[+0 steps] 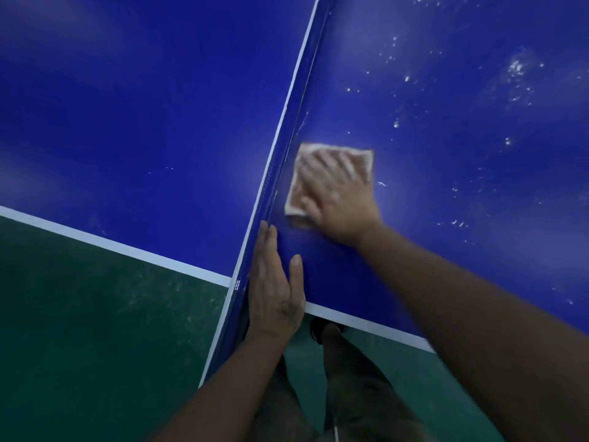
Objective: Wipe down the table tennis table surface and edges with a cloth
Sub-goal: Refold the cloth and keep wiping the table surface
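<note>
The blue table tennis table [462, 193] fills the view, split by the blue net [282, 157] with its white top band running diagonally. A folded pale cloth [294, 194] lies flat on the right half, right beside the net. My right hand [338, 199] presses down on the cloth with fingers spread, blurred by motion. My left hand [274, 288] rests flat against the near end of the net, fingers straight, thumb on the table, holding nothing. White specks and smears [516, 68] dot the right half.
The table's white edge line [366, 327] runs close below my hands. Beyond the edge lies green floor [79, 330]. My legs and a dark shoe [318, 330] show under the table's edge.
</note>
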A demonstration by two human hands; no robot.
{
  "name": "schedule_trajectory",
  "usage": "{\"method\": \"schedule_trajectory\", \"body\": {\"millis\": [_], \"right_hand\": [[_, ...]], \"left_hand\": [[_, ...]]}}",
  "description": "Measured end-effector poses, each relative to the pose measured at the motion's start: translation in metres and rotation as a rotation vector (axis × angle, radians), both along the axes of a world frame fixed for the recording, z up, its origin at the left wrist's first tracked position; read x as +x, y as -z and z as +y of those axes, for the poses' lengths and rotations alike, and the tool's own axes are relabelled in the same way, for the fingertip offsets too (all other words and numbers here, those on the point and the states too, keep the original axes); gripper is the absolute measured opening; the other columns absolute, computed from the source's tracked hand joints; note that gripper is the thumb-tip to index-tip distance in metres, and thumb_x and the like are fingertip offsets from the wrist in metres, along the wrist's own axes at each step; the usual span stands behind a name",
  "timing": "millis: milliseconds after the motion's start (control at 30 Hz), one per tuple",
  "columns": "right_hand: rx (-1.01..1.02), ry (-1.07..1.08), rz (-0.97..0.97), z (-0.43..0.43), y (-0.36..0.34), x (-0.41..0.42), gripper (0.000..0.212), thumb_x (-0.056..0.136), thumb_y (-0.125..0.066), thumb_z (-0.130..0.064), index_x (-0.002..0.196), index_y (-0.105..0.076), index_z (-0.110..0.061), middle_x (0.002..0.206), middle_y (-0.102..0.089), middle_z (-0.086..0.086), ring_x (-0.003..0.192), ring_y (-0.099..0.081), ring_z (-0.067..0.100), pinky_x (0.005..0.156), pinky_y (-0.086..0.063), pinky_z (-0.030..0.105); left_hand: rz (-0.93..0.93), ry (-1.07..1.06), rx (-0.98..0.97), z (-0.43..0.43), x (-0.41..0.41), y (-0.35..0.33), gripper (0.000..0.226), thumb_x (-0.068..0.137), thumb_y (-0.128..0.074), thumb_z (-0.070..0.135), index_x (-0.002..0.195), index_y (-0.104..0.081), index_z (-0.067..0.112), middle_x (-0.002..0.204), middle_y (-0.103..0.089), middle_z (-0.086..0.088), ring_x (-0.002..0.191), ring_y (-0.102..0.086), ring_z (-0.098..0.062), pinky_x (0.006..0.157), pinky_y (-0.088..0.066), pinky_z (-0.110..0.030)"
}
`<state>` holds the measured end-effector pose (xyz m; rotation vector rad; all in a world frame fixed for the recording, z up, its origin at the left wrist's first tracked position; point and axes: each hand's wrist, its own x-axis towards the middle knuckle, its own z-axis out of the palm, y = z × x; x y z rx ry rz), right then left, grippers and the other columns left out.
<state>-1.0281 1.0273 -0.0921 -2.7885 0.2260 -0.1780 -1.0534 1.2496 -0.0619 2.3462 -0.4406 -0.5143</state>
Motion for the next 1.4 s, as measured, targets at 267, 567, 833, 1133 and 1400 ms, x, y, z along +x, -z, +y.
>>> {"method": "schedule_trajectory", "body": {"millis": [267, 567, 833, 1133, 1400], "right_hand": [[-0.079, 0.404, 0.147, -0.173, -0.003, -0.053, 0.07, 0.111, -0.037, -0.044, 0.17, -0.023, -0.011, 0.179, -0.018, 0.008, 0.167, -0.011, 0.029, 0.135, -0.002, 0.054], [-0.066, 0.198, 0.002, -0.042, 0.002, -0.027, 0.065, 0.103, -0.054, -0.036, 0.162, -0.045, -0.012, 0.172, -0.039, 0.005, 0.163, -0.027, 0.029, 0.133, -0.012, 0.057], [-0.051, -0.188, -0.019, -0.054, 0.006, 0.011, 0.064, 0.106, -0.05, -0.038, 0.164, -0.042, -0.014, 0.173, -0.035, 0.003, 0.164, -0.026, 0.027, 0.133, -0.016, 0.056], [-0.086, 0.006, 0.099, -0.141, 0.0, 0.095, 0.069, 0.104, -0.041, -0.049, 0.167, -0.036, -0.02, 0.175, -0.031, 0.002, 0.165, -0.022, 0.026, 0.134, -0.006, 0.051], [-0.075, 0.241, 0.11, -0.142, -0.01, 0.07, 0.071, 0.105, -0.04, -0.043, 0.168, -0.032, -0.012, 0.177, -0.026, 0.008, 0.165, -0.018, 0.031, 0.133, -0.005, 0.057]], "left_hand": [[-0.038, 0.057, -0.041, -0.054, 0.017, 0.014, 0.066, 0.116, -0.039, 0.043, 0.172, -0.027, 0.011, 0.182, -0.018, 0.0, 0.168, -0.015, -0.013, 0.136, -0.021, -0.046], [-0.171, -0.014, -0.141, -0.096, 0.057, 0.039, 0.071, 0.114, -0.039, 0.048, 0.17, -0.027, 0.008, 0.18, -0.025, -0.009, 0.168, -0.021, -0.02, 0.136, -0.022, -0.044], [-0.307, -0.035, -0.017, -0.096, 0.051, 0.049, 0.075, 0.115, -0.035, 0.054, 0.173, -0.018, 0.009, 0.182, -0.016, -0.009, 0.169, -0.013, -0.019, 0.136, -0.02, -0.04], [-0.494, 0.041, 0.178, -0.1, 0.056, 0.06, 0.065, 0.118, -0.035, 0.041, 0.166, -0.035, -0.003, 0.178, -0.029, -0.016, 0.168, -0.02, -0.029, 0.136, -0.022, -0.046], [-0.48, 0.058, 0.254, -0.1, 0.057, 0.058, 0.066, 0.115, -0.04, 0.036, 0.168, -0.032, -0.001, 0.18, -0.024, -0.014, 0.169, -0.015, -0.027, 0.138, -0.017, -0.044]]}}
